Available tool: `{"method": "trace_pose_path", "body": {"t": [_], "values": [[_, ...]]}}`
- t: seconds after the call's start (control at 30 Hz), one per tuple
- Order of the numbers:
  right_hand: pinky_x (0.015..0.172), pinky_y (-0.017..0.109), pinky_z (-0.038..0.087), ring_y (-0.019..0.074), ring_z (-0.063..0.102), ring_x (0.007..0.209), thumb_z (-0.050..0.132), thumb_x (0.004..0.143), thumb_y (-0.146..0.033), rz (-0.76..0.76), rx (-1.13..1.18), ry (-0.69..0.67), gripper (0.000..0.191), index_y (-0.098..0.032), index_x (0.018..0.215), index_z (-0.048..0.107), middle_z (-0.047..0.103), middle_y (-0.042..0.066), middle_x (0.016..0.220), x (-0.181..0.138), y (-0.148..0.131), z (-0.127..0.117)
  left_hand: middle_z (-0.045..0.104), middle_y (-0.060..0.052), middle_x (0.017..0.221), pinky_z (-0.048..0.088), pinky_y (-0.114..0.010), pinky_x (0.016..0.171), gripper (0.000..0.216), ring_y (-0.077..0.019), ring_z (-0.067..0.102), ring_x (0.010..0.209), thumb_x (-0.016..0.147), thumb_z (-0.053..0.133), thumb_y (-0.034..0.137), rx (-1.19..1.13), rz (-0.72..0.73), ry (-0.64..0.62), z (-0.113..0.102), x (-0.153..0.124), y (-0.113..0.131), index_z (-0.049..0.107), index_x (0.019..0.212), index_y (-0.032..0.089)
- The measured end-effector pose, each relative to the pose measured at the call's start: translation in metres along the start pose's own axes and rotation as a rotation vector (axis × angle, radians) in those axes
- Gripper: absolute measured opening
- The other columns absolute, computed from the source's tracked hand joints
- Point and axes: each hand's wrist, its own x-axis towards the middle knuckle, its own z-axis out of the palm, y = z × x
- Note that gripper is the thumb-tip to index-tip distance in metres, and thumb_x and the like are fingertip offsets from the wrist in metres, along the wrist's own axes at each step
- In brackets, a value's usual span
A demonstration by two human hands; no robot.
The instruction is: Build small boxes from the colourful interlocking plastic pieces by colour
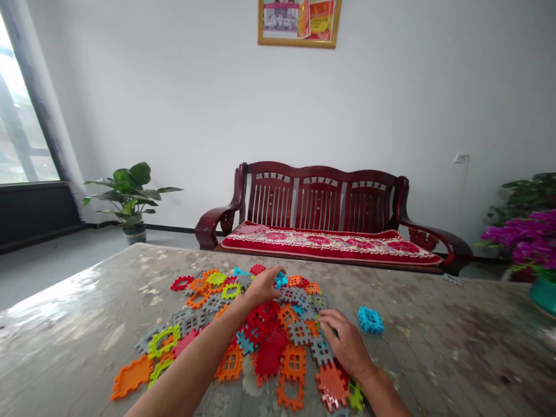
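Note:
A spread of flat plastic interlocking tiles (pixel 260 330) in red, orange, grey, green and blue lies on the marble-patterned table (pixel 434 347). My left hand (pixel 262 286) reaches to the far side of the pile, fingers curled over a blue tile (pixel 281 280). My right hand (pixel 345 341) rests palm down on the right side of the pile, fingers bent over grey and green tiles; what it grips, if anything, is hidden. A small blue block of joined tiles (pixel 370 319) sits apart, just right of my right hand.
A dark red wooden bench (pixel 321 202) with a red patterned cushion stands behind the table. A potted green plant (pixel 130 197) is at the back left, pink flowers in a teal pot (pixel 536 249) at the right table edge. A framed picture (pixel 299 22) hangs on the wall.

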Motion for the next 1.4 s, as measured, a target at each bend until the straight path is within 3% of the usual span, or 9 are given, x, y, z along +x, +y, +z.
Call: {"method": "trace_pose_path", "body": {"t": [0.17,0.33,0.57,0.67,0.83,1.1,1.2,1.3,1.4], "values": [[0.099,0.042,0.046,0.0237,0.061,0.110,0.046,0.093,-0.034,-0.014,-0.013,0.017,0.029,-0.023,0.098,0.072,0.068,0.008,0.116,0.000,0.001,-0.001,0.066,0.002,0.088,0.048,-0.023,0.076,0.040,-0.0126,0.060,0.077,0.071,0.060,0.017,-0.206,-0.033,0.182,0.001,-0.017,0.023,0.060,0.111,0.022],[0.100,0.042,0.046,0.0244,0.061,0.110,0.048,0.092,-0.037,-0.045,0.028,0.041,0.029,-0.023,0.103,0.071,0.069,0.008,0.114,0.001,-0.009,-0.010,0.067,0.002,0.078,0.048,-0.026,0.074,0.025,-0.0154,0.060,0.073,0.068,0.068,0.029,-0.645,-0.143,0.343,0.024,-0.038,0.058,0.068,0.091,0.020],[0.077,0.033,0.055,0.0197,0.066,0.084,0.057,0.086,-0.035,-0.021,0.195,0.111,0.033,-0.023,0.115,0.065,0.069,0.007,0.108,0.003,-0.033,-0.011,0.069,-0.002,0.091,0.049,-0.026,0.070,0.053,-0.0140,0.061,0.073,0.070,0.072,0.043,-1.365,-0.292,0.220,0.060,-0.063,0.086,0.063,0.117,0.021],[0.084,0.035,0.054,0.0212,0.065,0.093,0.062,0.082,-0.030,-0.067,0.166,0.125,0.036,-0.024,0.117,0.064,0.067,0.007,0.114,0.003,-0.035,-0.005,0.070,-0.003,0.098,0.049,-0.024,0.071,0.060,-0.0129,0.063,0.077,0.067,0.077,0.040,-1.554,-0.336,0.195,0.062,-0.068,0.094,0.061,0.123,0.023],[0.098,0.038,0.049,0.0237,0.060,0.112,0.069,0.075,-0.026,-0.123,0.158,0.089,0.051,-0.028,0.125,0.060,0.063,0.006,0.122,0.002,-0.039,0.005,0.069,-0.005,0.106,0.050,-0.026,0.077,0.067,-0.0142,0.064,0.083,0.064,0.080,0.041,-1.666,-0.388,0.216,0.058,-0.074,0.106,0.061,0.126,0.025],[0.091,0.034,0.051,0.0214,0.061,0.101,0.063,0.069,-0.011,-0.054,0.152,0.100,0.055,-0.028,0.121,0.062,0.061,0.003,0.111,0.000,-0.055,0.010,0.071,-0.008,0.101,0.051,-0.030,0.082,0.067,-0.0192,0.067,0.087,0.073,0.072,0.041,-1.792,-0.404,0.179,0.061,-0.080,0.108,0.054,0.134,0.022],[0.080,0.031,0.052,0.0191,0.061,0.088,0.062,0.071,-0.013,-0.031,0.171,0.104,0.046,-0.027,0.115,0.064,0.060,0.003,0.103,0.002,-0.055,0.011,0.071,-0.008,0.103,0.052,-0.031,0.082,0.065,-0.0205,0.068,0.090,0.075,0.071,0.038,-1.817,-0.390,0.195,0.059,-0.081,0.110,0.052,0.135,0.022],[0.069,0.030,0.051,0.0172,0.058,0.074,0.061,0.073,-0.015,0.004,0.184,0.136,0.025,-0.024,0.097,0.065,0.059,0.002,0.091,0.004,-0.054,0.013,0.069,-0.008,0.110,0.052,-0.029,0.081,0.065,-0.0196,0.067,0.095,0.076,0.072,0.037,-1.813,-0.403,0.227,0.057,-0.081,0.113,0.051,0.135,0.024],[0.070,0.030,0.051,0.0186,0.059,0.079,0.059,0.074,-0.014,-0.042,0.220,0.151,0.011,-0.022,0.080,0.062,0.060,0.003,0.088,0.005,-0.052,0.014,0.068,-0.009,0.113,0.051,-0.030,0.088,0.064,-0.0197,0.066,0.102,0.076,0.072,0.040,-1.835,-0.377,0.271,0.057,-0.078,0.113,0.051,0.135,0.025]]}}
